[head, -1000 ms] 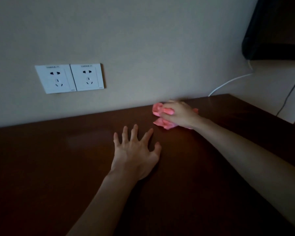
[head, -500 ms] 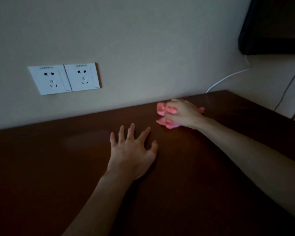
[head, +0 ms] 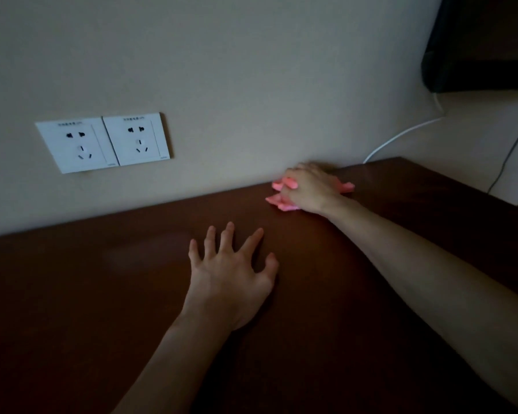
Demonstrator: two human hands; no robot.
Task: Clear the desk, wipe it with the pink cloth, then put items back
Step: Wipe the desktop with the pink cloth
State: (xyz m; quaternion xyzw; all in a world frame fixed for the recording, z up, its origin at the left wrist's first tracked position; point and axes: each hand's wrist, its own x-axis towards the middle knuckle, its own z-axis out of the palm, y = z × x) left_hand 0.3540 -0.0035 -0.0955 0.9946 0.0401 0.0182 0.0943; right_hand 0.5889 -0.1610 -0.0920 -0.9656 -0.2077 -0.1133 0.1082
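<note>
The dark brown desk [head: 87, 294] fills the lower half of the view, its top bare apart from my hands and the cloth. My right hand [head: 310, 188] is closed around the crumpled pink cloth [head: 278, 201], pressing it onto the desk at the back edge, right against the wall. Bits of the cloth stick out to the left and right of my fingers. My left hand [head: 231, 279] lies flat on the middle of the desk, fingers spread, holding nothing.
Two white wall sockets [head: 105, 141] sit on the beige wall above the desk's left part. A white cable [head: 401, 135] runs down behind the desk's far right corner. A black object [head: 479, 46] hangs at the upper right, with a dark cable [head: 512, 150] below it.
My right hand has slid the pink cloth further back towards the wall. My left hand has stayed flat in the same spot.
</note>
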